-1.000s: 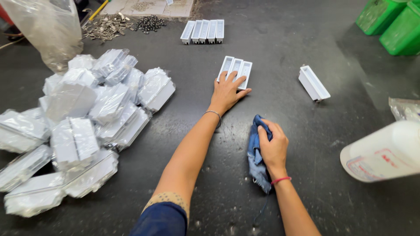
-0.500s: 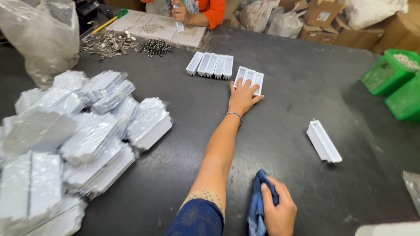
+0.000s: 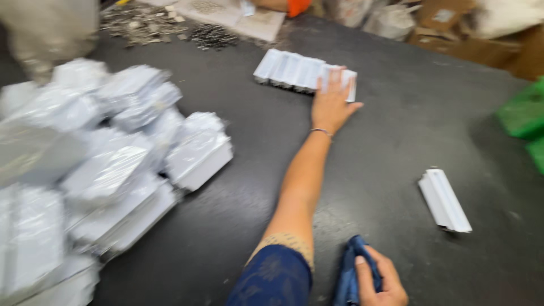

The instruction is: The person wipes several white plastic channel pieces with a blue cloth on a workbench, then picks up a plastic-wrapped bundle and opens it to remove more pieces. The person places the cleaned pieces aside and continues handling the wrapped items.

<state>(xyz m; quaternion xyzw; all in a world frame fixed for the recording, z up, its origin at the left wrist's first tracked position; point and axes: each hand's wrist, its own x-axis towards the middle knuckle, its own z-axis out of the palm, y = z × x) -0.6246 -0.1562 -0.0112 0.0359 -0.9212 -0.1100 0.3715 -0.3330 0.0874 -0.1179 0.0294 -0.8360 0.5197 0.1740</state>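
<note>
- Left hand (image 3: 331, 105): I have it stretched far forward, palm down, fingers spread flat on the right end of a row of white profile pieces (image 3: 294, 72). Grip released; it presses on the pieces and closes round nothing.
- Row of white profile pieces: lies side by side on the dark desk (image 3: 396, 136), far side, well apart from me. The end pieces under my fingers sit flush against the others.
- Right hand (image 3: 378, 280): low at the near edge of view, clenched on a blue cloth (image 3: 351, 277), thumb on top of the bunched fabric. Part of the hand is cut off by the frame.
- Single white profile piece (image 3: 445, 199): alone on the desk to my right, lying at a slant, apart from both hands and from the row.
- Heap of wrapped white packs (image 3: 113, 164): piled on my left in clear film; blurred, count not readable.
- Loose metal bits (image 3: 212, 35): scattered at the far edge, beside a pale sheet; too small to identify.
- Green bins (image 3: 524, 116): at the right margin.
- Another person's sleeve (image 3: 294, 5), orange, at the far side of the desk.
- Step, as I judge it: squaring the row under the flat left palm.
- Next move, as I judge it: calls for even downward pressure so no piece tips.
</note>
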